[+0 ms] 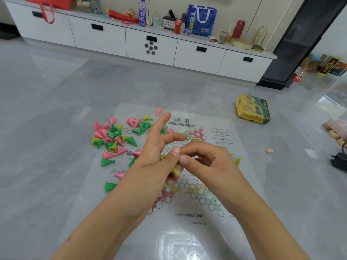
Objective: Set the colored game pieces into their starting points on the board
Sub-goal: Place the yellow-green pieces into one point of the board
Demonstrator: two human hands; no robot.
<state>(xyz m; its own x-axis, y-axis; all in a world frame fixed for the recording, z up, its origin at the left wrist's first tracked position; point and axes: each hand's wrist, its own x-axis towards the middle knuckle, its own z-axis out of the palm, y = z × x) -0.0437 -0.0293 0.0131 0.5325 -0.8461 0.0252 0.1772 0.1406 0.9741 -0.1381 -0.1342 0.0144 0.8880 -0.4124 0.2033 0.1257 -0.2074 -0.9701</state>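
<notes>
A thin plastic checkers board (189,184) printed with a star of circles lies on the grey floor. A loose heap of pink, green and yellow-green cone pieces (112,139) covers its left edge and the floor beside it. My left hand (155,158) hovers over the board's middle, index finger stretched out, its lower fingers curled around a yellow-green cone (175,171). My right hand (206,160) meets it from the right, thumb and forefinger pinching at that same cone. A few yellow-green cones (237,160) stand at the board's right point, partly hidden behind my right hand.
A yellow and green game box (253,109) lies on the floor at the back right. A small beige die (269,151) rests right of the board. A black object (338,162) sits at the right edge. A white cabinet (150,45) runs along the back.
</notes>
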